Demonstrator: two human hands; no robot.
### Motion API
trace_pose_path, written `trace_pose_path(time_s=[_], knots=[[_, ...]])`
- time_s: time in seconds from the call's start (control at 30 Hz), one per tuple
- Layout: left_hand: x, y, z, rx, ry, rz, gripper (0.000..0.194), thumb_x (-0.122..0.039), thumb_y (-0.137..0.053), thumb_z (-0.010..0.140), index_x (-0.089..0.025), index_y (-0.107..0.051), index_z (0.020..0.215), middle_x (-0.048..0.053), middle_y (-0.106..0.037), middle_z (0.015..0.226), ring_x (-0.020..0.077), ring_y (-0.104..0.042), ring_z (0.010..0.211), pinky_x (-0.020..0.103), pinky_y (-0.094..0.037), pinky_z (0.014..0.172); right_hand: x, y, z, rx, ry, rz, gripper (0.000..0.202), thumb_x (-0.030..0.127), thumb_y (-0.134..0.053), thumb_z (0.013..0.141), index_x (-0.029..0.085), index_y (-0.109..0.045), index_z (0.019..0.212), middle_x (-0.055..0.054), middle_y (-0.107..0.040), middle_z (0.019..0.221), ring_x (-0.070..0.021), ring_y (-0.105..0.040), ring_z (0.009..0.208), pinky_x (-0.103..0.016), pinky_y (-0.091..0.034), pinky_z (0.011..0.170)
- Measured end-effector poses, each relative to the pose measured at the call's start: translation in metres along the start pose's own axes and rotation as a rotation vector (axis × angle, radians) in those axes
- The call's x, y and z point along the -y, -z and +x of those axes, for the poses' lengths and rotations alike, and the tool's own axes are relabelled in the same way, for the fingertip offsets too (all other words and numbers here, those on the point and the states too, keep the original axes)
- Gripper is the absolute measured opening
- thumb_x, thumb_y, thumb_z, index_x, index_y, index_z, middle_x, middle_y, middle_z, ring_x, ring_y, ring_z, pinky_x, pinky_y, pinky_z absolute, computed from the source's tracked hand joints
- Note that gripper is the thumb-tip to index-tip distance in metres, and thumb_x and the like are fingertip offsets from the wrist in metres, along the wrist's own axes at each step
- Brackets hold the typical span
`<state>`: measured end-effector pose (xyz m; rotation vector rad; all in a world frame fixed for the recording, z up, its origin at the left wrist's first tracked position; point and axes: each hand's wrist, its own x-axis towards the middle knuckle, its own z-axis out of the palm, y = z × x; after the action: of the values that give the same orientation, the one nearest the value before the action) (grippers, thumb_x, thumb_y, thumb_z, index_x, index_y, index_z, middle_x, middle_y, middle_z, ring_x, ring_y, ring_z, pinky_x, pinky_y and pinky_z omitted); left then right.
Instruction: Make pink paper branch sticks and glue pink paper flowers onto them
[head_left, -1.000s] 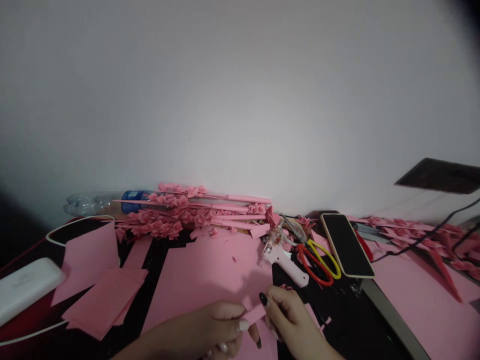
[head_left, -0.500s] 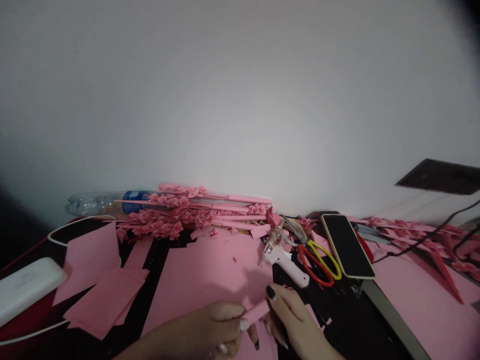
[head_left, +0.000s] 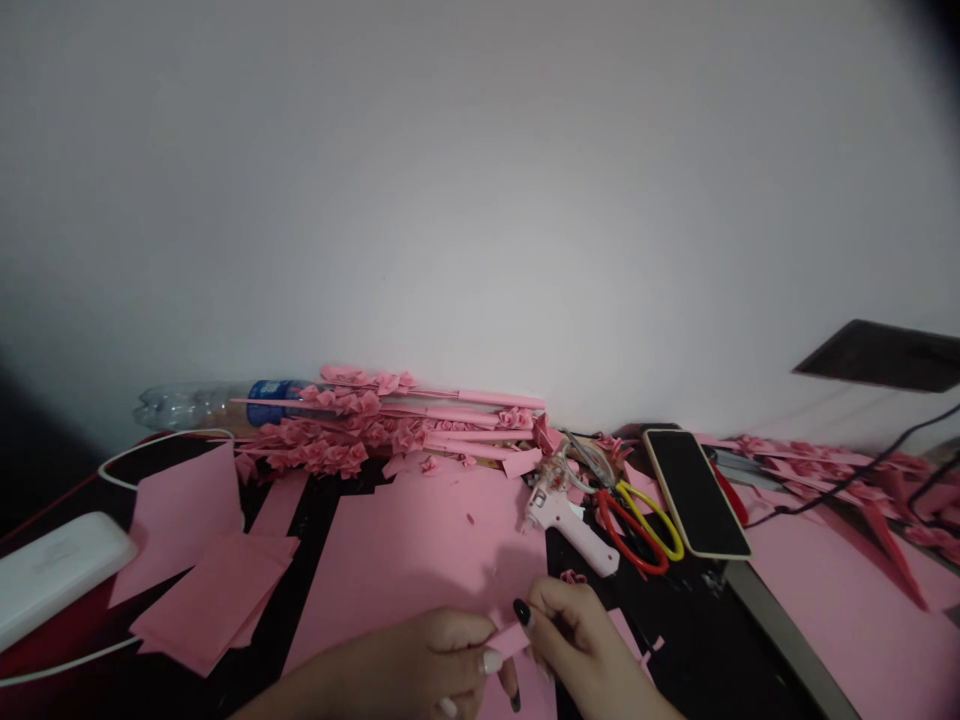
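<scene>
My left hand [head_left: 427,660] and my right hand [head_left: 581,640] meet at the bottom middle, both pinching a small pink paper strip [head_left: 508,640] between thumb and fingers. They hover over a large pink paper sheet [head_left: 420,540] on the dark table. A white glue gun [head_left: 566,520] lies just beyond my right hand. Red and yellow scissors [head_left: 637,525] sit to its right.
Pink paper flowers on sticks [head_left: 390,425] lie along the wall with a plastic bottle [head_left: 202,402]. Pink squares [head_left: 210,590] and a white box [head_left: 56,570] are at left. A phone [head_left: 694,492] and black cables [head_left: 855,465] are at right.
My right hand's fingers shifted slightly back towards me on the strip; both hands stay pinched on it. Nothing else moved.
</scene>
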<state>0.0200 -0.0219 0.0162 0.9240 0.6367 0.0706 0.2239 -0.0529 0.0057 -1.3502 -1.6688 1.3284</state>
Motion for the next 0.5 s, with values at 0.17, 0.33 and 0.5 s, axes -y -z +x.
trace_pose_path(time_s=[0.17, 0.33, 0.5], knots=[[-0.0023, -0.0030, -0.0012, 0.025, -0.036, -0.021, 0.028, -0.046, -0.059, 0.086, -0.019, -0.052, 0.085, -0.009, -0.034, 0.055, 0.0053, -0.024, 0.044, 0.021, -0.016, 0.043, 0.0011, 0.0003, -0.0001, -0.006, 0.002, -0.040, 0.051, 0.063, -0.043, 0.088, 0.022, -0.032, 0.060, 0.006, -0.033, 0.056, -0.0094, -0.029, 0.053, -0.024, -0.023, 0.048], [-0.0029, -0.0018, -0.0008, 0.047, -0.052, -0.067, 0.026, -0.044, -0.061, 0.086, -0.020, -0.051, 0.083, -0.008, -0.036, 0.056, 0.0059, -0.024, 0.046, 0.020, -0.016, 0.044, -0.0020, 0.0019, 0.0016, 0.021, -0.021, 0.038, 0.051, 0.063, -0.044, 0.088, 0.022, -0.032, 0.060, 0.007, -0.034, 0.053, -0.0079, -0.031, 0.048, -0.023, -0.023, 0.046], [-0.0028, -0.0011, -0.0029, 0.053, -0.058, -0.021, 0.024, -0.043, -0.059, 0.087, -0.019, -0.057, 0.088, -0.009, -0.033, 0.055, 0.0058, -0.024, 0.045, 0.019, -0.017, 0.043, -0.0001, 0.0068, 0.0024, 0.041, -0.037, 0.104, 0.046, 0.060, -0.040, 0.092, 0.021, -0.040, 0.068, 0.008, -0.034, 0.050, -0.0071, -0.028, 0.044, -0.022, -0.021, 0.044]])
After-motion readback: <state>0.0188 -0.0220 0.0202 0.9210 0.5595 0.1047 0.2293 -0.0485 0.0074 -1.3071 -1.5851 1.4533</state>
